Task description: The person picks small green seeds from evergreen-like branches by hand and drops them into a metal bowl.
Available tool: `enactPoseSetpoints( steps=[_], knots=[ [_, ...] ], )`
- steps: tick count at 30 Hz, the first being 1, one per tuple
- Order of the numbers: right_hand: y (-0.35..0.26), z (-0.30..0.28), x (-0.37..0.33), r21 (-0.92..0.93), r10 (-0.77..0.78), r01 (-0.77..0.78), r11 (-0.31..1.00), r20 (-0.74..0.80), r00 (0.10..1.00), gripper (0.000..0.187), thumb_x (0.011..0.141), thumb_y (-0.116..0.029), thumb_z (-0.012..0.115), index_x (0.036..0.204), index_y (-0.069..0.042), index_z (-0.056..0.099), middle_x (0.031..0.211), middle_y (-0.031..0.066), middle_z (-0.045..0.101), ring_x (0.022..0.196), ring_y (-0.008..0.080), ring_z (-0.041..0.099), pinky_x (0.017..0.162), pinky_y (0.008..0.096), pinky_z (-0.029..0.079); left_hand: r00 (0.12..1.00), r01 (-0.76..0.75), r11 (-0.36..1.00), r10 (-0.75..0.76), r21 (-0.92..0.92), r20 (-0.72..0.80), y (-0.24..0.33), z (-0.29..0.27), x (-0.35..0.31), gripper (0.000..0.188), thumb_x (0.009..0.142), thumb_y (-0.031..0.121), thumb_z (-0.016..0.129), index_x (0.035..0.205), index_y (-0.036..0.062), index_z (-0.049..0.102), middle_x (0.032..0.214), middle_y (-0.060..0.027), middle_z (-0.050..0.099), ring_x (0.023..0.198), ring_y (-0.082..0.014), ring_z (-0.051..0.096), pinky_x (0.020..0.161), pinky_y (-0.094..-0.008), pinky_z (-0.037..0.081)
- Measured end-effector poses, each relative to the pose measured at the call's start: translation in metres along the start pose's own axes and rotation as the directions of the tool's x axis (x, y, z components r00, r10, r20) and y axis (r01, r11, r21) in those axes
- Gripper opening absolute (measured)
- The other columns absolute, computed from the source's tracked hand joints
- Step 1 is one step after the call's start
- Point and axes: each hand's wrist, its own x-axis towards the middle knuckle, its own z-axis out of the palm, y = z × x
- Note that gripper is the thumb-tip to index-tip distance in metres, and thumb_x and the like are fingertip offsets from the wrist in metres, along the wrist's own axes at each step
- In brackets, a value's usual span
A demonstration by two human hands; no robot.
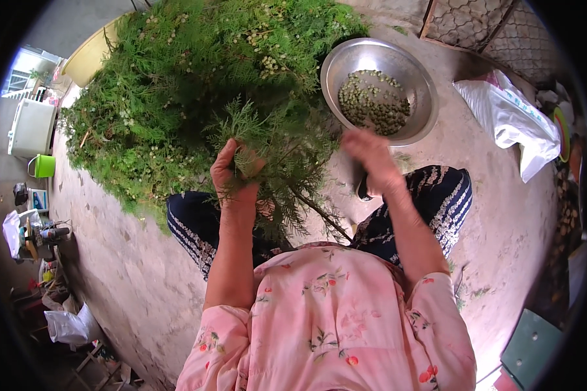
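- A pink shirt and dark patterned trousers are worn by the seated person.
- A green branch is held above the lap by the left hand; its fingers are clamped on the foliage.
- The right hand is blurred by motion just beside the bowl's near rim; whether its fingers are apart or together cannot be told.
- Small green cones are held in the metal bowl on the floor.
- Beyond the left hand, the floor is covered by a heap of cut greenery.
- A yellow tub is partly hidden behind the heap.

Patchy concrete floor, brightest at lower right
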Motion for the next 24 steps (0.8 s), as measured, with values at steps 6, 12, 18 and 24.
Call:
enactPoseSetpoints(
  steps=[6,12,18,24],
  knots=[
    [0.064,0.065,-0.053,-0.375,-0.055,0.218,0.901,0.399,0.915,0.077,0.075,-0.024,0.067,0.135,-0.001,0.023,0.116,0.0191,0.053,0.106,0.0246,0.052,0.09,0.032,0.039,0.971,-0.103,0.993,0.114,-0.065,0.208,0.002,0.0,0.002,0.012,0.083,0.02,0.056,0.079,0.0076,0.057,0.064,-0.002,0.055,0.044,-0.0154,0.044,0.041,-0.0275,0.037],
    [0.056,0.096,-0.07,-0.323,-0.265,0.267,0.908,0.051,0.963,0.04,0.078,-0.005,0.051,0.117,-0.003,0.045,0.073,0.0144,0.056,0.062,0.0193,0.052,0.058,0.03,0.043,0.927,-0.195,0.973,0.225,-0.127,0.298,0.01,0.014,-0.011,0.018,0.084,0.024,0.054,0.085,0.0065,0.058,0.065,-0.0018,0.056,0.045,-0.0143,0.043,0.046,-0.0292,0.038],
    [0.036,0.071,-0.058,0.071,-0.21,0.214,0.974,-0.067,0.976,0.02,0.082,-0.005,0.058,0.101,0.001,0.059,0.079,0.0011,0.059,0.067,0.0106,0.052,0.061,0.0229,0.043,0.888,-0.377,0.926,0.369,-0.026,0.272,0.035,0.072,-0.035,0.035,0.091,0.032,0.045,0.107,0.0029,0.055,0.09,-0.0072,0.061,0.083,-0.0164,0.056,0.076,-0.0302,0.044],
    [-0.01,0.055,-0.048,0.325,-0.074,0.081,0.942,-0.035,0.997,0.021,0.085,-0.017,0.059,0.098,-0.001,0.063,0.075,-0.0048,0.052,0.06,0.005,0.041,0.055,0.0195,0.036,0.879,-0.474,0.835,0.429,0.279,0.209,0.044,-0.001,-0.011,0.031,0.088,0.032,0.05,0.099,0.003,0.057,0.093,-0.0089,0.061,0.083,-0.0156,0.057,0.075,-0.028,0.047]
  ],
)
